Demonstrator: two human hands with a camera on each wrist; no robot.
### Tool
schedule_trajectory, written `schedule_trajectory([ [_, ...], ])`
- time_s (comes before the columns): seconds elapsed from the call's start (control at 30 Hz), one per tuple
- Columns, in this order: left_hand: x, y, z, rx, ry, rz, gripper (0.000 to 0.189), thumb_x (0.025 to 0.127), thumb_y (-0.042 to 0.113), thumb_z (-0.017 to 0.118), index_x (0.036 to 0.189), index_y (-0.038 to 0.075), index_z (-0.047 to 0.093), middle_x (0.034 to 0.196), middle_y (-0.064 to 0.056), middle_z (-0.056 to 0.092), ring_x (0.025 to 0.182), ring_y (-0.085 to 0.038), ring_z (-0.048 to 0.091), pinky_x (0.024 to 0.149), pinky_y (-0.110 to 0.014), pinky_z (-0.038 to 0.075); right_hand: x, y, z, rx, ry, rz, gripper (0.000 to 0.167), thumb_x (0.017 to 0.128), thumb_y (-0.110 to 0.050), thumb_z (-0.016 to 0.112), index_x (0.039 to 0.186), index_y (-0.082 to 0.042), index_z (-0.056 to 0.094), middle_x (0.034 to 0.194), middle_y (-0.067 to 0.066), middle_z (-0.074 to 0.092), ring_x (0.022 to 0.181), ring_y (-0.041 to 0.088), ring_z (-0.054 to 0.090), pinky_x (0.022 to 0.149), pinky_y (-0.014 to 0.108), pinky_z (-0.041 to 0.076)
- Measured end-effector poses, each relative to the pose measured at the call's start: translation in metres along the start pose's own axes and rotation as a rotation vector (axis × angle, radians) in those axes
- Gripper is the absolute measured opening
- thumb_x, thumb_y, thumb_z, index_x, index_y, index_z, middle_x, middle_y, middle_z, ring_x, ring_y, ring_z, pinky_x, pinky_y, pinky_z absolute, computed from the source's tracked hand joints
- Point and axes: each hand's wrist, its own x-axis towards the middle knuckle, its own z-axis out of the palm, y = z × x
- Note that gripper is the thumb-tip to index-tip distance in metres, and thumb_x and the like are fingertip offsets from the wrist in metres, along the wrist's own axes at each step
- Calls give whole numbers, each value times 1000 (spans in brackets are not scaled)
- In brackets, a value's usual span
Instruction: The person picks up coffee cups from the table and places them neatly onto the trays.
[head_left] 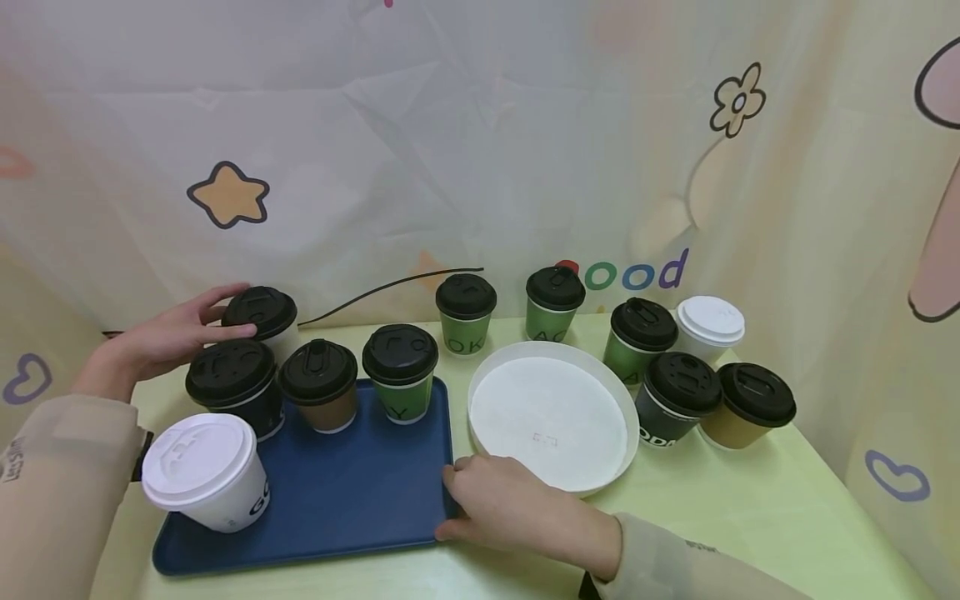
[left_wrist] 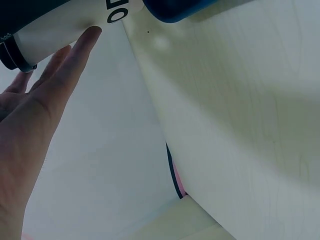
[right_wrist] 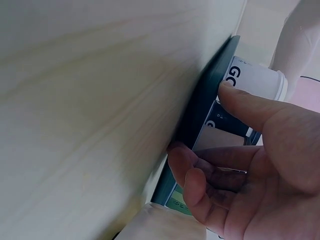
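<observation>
Behind: creased pale cloth [head_left: 510,150], printed with dark-outlined orange star [head_left: 228,195], beige flower [head_left: 738,102]
Cloth's foot: thin black line [head_left: 386,286]
Surface: pale yellow-green tabletop [head_left: 750,508]
Mid-table: shallow round white dish [head_left: 551,417]
Right end: tan cup with black lid [head_left: 753,398]; white cup with white lid [head_left: 710,323] behind

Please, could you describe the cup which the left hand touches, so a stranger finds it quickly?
Start at the blue tray. Near its far left corner, the left hand touches a white coffee cup. Unlike every other cup, it pairs a white body with a black lid.

Creased pale cloth backdrop [head_left: 480,150] w/ printed star [head_left: 228,195] & flower [head_left: 738,103] hangs behind lt.-green tbl. [head_left: 795,500], light soft.
</observation>
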Motion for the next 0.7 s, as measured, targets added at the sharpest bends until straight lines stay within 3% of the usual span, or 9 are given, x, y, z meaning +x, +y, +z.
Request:
schedule_trajectory([
  [0.17,-3,0,0,3,8,-5,87,106,28,61,165,13,-1,163,-35,-9,148,-58,-4,108,-80,13,0,-1,0,1,0,-1,51,85,-54,81,103,-8,71,85,-3,64,74,7,61,61,27,54],
  [0.5,-12,-9,-4,-7,63,1,88,106,27,60,162,-1,-1,162,-37,6,146,-53,14,109,-73,24,0,0,1,7,-1,-2,50,85,-54,81,102,-9,71,85,-3,63,73,6,61,60,27,53],
  [0.63,-19,-14,-7,7,70,-13,90,107,28,58,160,-5,-6,161,-39,3,145,-53,15,109,-71,27,0,1,1,10,0,-4,49,85,-54,81,101,-9,71,84,-3,63,72,6,60,60,27,53],
  [0.7,-22,-17,-8,18,82,-19,88,107,29,58,160,-6,-4,160,-39,6,143,-50,23,109,-64,36,0,1,1,7,2,-6,49,85,-54,81,101,-9,71,84,-3,63,72,6,60,60,27,53],
])
